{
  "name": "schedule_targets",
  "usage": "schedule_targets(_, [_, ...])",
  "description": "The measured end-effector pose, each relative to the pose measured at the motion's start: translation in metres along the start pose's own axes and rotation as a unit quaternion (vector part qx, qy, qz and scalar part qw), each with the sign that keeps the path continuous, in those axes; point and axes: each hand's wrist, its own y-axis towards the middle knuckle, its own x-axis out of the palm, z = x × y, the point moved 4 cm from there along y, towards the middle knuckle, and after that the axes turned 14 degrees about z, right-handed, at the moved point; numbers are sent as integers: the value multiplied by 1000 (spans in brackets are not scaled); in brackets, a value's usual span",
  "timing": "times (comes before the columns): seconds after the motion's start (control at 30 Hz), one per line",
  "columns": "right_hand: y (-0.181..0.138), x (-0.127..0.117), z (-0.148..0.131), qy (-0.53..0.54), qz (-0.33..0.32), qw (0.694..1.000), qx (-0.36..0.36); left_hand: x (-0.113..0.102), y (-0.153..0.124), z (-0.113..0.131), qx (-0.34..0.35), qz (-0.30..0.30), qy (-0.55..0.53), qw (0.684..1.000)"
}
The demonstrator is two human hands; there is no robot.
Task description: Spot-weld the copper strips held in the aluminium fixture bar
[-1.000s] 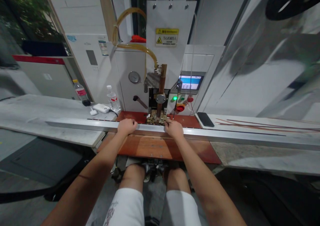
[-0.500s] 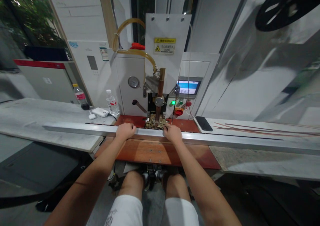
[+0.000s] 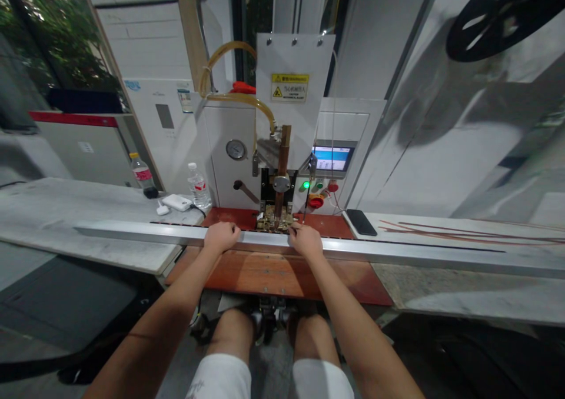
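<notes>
My left hand (image 3: 221,236) lies closed over a long silver metal bar (image 3: 265,240), its fingertips on the far side at a thin dark strip (image 3: 441,246). To its right, my right hand (image 3: 306,239) is also closed, thumb and finger pinching the strip. The strip runs along the bar's back edge, across the front of a brass fixture (image 3: 267,218). Above that fixture stands a copper electrode rod (image 3: 283,152) of a white machine (image 3: 293,57). Both hands' fingertips are partly hidden; whether the rod touches the strip is too small to tell.
A reddish-brown board (image 3: 260,272) lies before the bar. On the left table are a plastic water bottle (image 3: 199,186), a cola bottle (image 3: 143,175) and a white power bank (image 3: 177,202). At right lie a phone (image 3: 361,222) and copper-coloured strips (image 3: 441,231). A lit screen (image 3: 332,156) shows behind.
The whole scene sits slightly lower in the picture as the camera has tipped up a little. Both hands, the bar and the strip keep their places.
</notes>
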Motion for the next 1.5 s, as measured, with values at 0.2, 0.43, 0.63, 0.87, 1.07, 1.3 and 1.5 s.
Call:
schedule_targets(0.2, [0,0,0,-4,-3,1000,4,-1,-1,0,-12,-7,-4,1000])
schedule_targets(0.43, [-1,-4,-1,-9,-2,1000,3,-1,-1,0,0,4,-9,1000])
schedule_targets(0.63, [-1,-3,-1,-10,3,1000,6,-3,-2,2,11,9,-7,1000])
schedule_targets(0.87, [-3,-6,-1,-17,5,1000,7,-5,-3,3,12,12,-7,1000])
schedule_targets(1.07, [-6,-5,0,-13,18,1000,-4,-7,-6,3,10,9,-15,1000])
schedule_targets(1.3, [-11,-2,1,-10,44,999,-11,-9,-10,2,-5,19,-24,1000])
schedule_targets(1.5, [-15,0,3,1,83,996,-22,-12,-15,4,4,37,-33,999])
